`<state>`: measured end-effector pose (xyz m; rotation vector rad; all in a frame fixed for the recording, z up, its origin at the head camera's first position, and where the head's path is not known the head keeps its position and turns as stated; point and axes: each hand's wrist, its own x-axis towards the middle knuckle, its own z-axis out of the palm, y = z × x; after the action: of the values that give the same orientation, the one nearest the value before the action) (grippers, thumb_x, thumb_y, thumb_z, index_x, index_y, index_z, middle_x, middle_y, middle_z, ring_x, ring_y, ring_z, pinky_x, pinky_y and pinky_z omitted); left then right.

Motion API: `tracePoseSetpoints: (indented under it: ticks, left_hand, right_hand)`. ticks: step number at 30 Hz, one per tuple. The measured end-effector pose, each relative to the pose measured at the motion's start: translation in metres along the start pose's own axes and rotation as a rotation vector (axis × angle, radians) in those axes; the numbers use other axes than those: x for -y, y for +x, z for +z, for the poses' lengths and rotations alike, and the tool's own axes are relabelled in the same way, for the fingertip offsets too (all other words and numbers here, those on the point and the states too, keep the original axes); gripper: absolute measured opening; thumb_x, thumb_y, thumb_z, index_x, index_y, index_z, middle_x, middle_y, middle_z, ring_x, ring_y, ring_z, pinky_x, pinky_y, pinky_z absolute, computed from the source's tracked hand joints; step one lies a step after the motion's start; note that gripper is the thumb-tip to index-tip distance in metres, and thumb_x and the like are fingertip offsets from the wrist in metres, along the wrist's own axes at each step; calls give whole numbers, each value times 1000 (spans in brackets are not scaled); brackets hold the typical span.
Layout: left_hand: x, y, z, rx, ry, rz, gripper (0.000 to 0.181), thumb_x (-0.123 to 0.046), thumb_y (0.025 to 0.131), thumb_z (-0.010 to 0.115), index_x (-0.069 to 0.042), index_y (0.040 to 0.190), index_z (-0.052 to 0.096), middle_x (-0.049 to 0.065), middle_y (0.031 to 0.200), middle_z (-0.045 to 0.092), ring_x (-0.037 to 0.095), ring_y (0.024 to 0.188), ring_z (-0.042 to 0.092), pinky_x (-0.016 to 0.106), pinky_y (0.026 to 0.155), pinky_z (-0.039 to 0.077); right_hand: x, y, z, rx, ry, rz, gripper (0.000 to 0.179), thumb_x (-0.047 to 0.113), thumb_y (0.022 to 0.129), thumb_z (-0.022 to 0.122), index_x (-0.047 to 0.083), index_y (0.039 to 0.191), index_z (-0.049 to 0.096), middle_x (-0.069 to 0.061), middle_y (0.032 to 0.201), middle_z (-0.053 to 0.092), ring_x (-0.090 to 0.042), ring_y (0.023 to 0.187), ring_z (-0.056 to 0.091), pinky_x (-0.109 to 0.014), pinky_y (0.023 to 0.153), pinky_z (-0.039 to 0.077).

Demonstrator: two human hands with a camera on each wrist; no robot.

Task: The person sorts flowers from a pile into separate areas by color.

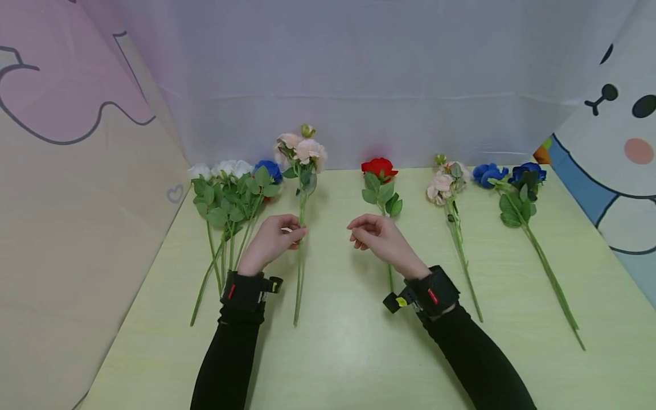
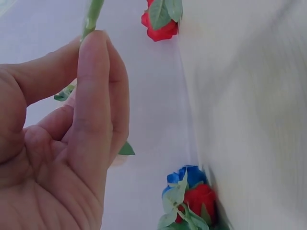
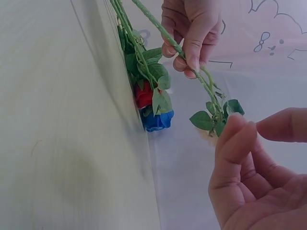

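My left hand (image 1: 274,239) pinches the green stem of a pale pink artificial flower (image 1: 310,151) between thumb and fingers. The flower stands roughly upright above the table, its blooms at the top and its stem end pointing down. In the left wrist view, the stem (image 2: 92,17) passes through the fingertips. My right hand (image 1: 386,242) hovers with fingers loosely bent and nothing in them, partly covering the stem of a red rose (image 1: 379,168) lying behind it. In the right wrist view, a gap shows between the right thumb and the fingertips (image 3: 247,132).
Left of the left hand lies a bunch of white roses (image 1: 230,168) with a blue rose (image 1: 269,169) and a bit of red. Another pink flower (image 1: 443,185) and blue flowers (image 1: 528,173) lie on the right. A pale curtain (image 1: 359,102) hangs behind the table (image 1: 338,353).
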<state>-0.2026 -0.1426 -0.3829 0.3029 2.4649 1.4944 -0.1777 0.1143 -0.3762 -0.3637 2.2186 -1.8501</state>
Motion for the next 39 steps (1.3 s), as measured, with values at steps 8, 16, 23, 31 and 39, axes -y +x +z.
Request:
tracePoseSetpoints:
  ticks: [8,16,23,31,39]
  left_hand:
    - [-6,2,6,-56,-24,40,20,-15,92,62,1,105,62,16,93,61,35,83,66,30,68,57]
    - [-12,3,13,-116,-78,52,19,-16,92,63,0,101,61,16,92,60,35,81,65,44,74,56]
    - [-14,2,16,-146,-97,74,20,-17,92,63,0,101,62,16,93,60,37,83,65,39,74,57]
    - [-14,1,18,-166,-132,106,24,-21,91,64,0,103,61,17,97,60,30,80,65,42,76,56]
    - [-16,0,21,-174,-138,113,23,-23,92,63,-3,102,61,13,96,61,24,77,65,42,76,56]
  right_hand:
    - [-3,1,5,24,-10,0,17,7,95,53,-2,107,61,-20,88,62,-41,81,59,-38,72,55]
    - [-6,0,14,74,-3,20,18,7,95,53,-2,108,60,-26,95,62,-46,86,57,-44,76,54]
    - [-8,0,21,139,18,17,20,5,95,52,-5,112,58,-29,98,61,-44,86,58,-29,72,54]
    - [-12,-1,29,242,32,33,27,8,95,51,-9,116,54,-31,102,60,-47,91,57,-45,81,53]
    - [-16,-1,39,331,52,46,30,6,94,52,-10,119,52,-26,100,61,-45,96,59,-50,87,50]
